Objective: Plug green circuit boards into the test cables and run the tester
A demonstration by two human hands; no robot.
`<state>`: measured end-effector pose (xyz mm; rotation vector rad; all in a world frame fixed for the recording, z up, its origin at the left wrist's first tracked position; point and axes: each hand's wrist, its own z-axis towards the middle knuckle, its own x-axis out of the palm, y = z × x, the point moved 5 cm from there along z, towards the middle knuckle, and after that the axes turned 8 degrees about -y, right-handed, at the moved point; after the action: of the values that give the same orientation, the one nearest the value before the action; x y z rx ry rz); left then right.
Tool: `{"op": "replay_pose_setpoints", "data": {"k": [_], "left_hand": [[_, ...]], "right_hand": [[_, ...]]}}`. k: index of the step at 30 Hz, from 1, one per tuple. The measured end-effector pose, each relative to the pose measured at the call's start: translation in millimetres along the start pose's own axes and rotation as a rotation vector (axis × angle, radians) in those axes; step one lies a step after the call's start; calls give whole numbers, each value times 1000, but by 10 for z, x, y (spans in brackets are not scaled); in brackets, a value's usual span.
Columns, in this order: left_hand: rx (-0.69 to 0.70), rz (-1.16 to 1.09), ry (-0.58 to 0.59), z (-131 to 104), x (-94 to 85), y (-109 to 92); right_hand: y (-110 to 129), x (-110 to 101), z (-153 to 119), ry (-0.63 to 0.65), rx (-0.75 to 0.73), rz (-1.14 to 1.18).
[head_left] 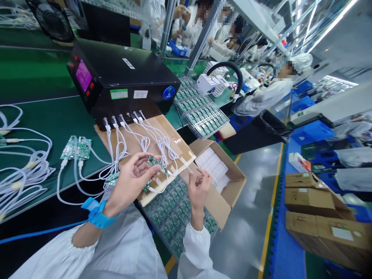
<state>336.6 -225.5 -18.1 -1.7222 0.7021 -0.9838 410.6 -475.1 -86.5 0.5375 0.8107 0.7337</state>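
Note:
My left hand, with a blue strap at the wrist, is closed on a small green circuit board above the cardboard sheet. White cables run from the front of a black box toward the boards; one plug sits by the held board's lower end. My right hand hovers over a clear tray of boards, its fingers loosely curled and thumb apart, with nothing visible in it. To the left, a pair of joined circuit boards lies on the green bench with cables plugged in.
An open carton of white pieces stands at the right, beside a black bin. Another board tray lies behind. Coiled white cables cover the bench's left end. Co-workers in white sit farther back; brown cartons are stacked far right.

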Motion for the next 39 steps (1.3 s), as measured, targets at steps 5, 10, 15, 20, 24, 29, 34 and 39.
{"op": "replay_pose_setpoints", "data": {"k": [5, 10, 15, 20, 24, 29, 34, 39], "left_hand": [[-64, -39, 70, -26, 95, 5], [-149, -36, 115, -54, 134, 114], [-194, -68, 87, -61, 166, 141], [-270, -126, 48, -42, 237, 137], [-295, -180, 27, -5, 279, 171], [-304, -207, 38, 31, 310, 245], [-297, -205, 41, 47, 314, 281], [-300, -192, 39, 67, 316, 327]], "right_hand": [[-525, 244, 19, 235, 266, 115], [-445, 439, 329, 116, 469, 487], [-1, 647, 608, 221, 625, 876], [506, 791, 494, 448, 621, 966], [739, 799, 367, 529, 477, 913], [848, 767, 314, 541, 429, 844], [882, 777, 286, 551, 421, 851], [845, 789, 275, 515, 423, 827]]}}
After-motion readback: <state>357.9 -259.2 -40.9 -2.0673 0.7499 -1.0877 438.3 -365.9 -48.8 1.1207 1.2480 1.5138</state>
